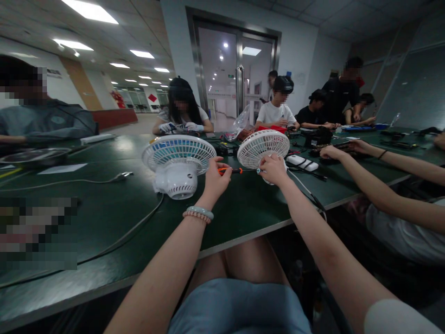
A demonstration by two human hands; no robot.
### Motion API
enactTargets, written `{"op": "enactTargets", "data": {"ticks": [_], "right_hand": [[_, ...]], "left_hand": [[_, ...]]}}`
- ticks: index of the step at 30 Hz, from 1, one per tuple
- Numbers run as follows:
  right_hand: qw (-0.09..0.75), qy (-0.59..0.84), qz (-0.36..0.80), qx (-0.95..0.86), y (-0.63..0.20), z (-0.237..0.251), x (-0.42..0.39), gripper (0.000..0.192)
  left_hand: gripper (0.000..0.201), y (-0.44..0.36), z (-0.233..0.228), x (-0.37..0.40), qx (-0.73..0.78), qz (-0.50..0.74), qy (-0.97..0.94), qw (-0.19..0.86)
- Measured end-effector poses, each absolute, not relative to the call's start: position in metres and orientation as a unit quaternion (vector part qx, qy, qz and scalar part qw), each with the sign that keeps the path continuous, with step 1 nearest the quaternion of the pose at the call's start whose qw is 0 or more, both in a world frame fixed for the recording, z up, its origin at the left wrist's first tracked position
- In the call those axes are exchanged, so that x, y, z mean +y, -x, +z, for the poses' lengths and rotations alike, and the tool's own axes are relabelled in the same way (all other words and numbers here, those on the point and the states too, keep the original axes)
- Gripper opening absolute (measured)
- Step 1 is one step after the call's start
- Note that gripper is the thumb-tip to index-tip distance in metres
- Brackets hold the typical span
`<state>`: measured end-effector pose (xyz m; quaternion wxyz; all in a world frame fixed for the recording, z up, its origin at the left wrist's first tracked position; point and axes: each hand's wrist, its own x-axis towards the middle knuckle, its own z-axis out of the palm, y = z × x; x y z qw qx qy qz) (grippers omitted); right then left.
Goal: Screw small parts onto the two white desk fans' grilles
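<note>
Holding an orange-and-black screwdriver [237, 170] in loosely curled fingers of left hand [216, 178], between blue-bladed fan [179, 176] and white fan [254, 148]. Pinching a small pale-blue-ended piece [258, 171] near the shaft's tip in bunched fingers of right hand [274, 168].

Clear passage: bare table [239, 213], 5 o'clock from left hand [218, 175]. Obstructions: large fan [179, 167], 9–10 o'clock; small fan [260, 143], 2 o'clock; cord [128, 235], 8 o'clock.

Both arms [174, 264] [320, 236] outstretched, fingers [226, 175] curled
</note>
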<state>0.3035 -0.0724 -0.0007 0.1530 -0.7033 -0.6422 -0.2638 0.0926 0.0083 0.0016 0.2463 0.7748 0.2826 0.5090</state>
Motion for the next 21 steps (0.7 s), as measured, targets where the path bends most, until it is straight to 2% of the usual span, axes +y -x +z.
{"op": "enactTargets", "data": {"ticks": [4, 10, 15, 21], "right_hand": [[0.157, 0.698, -0.271, -0.644, -0.3031, -0.0017, -0.0723, 0.022], [0.155, 0.700, -0.267, -0.644, -0.3023, -0.0007, -0.0721, 0.021], [0.156, 0.703, -0.262, -0.643, -0.3023, 0.0001, -0.0718, 0.021], [0.159, 0.702, -0.259, -0.644, -0.3039, -0.0012, -0.0710, 0.022]], "left_hand": [[0.038, -0.0911, 0.0046, 0.0047, 0.309, 0.505, -0.767, 0.249], [0.036, -0.0868, 0.0078, 0.0053, 0.343, 0.484, -0.787, 0.173], [0.027, -0.0864, 0.0082, 0.0082, 0.344, 0.471, -0.803, 0.121], [0.023, -0.0854, 0.0096, 0.0076, 0.327, 0.465, -0.814, 0.119]]}}
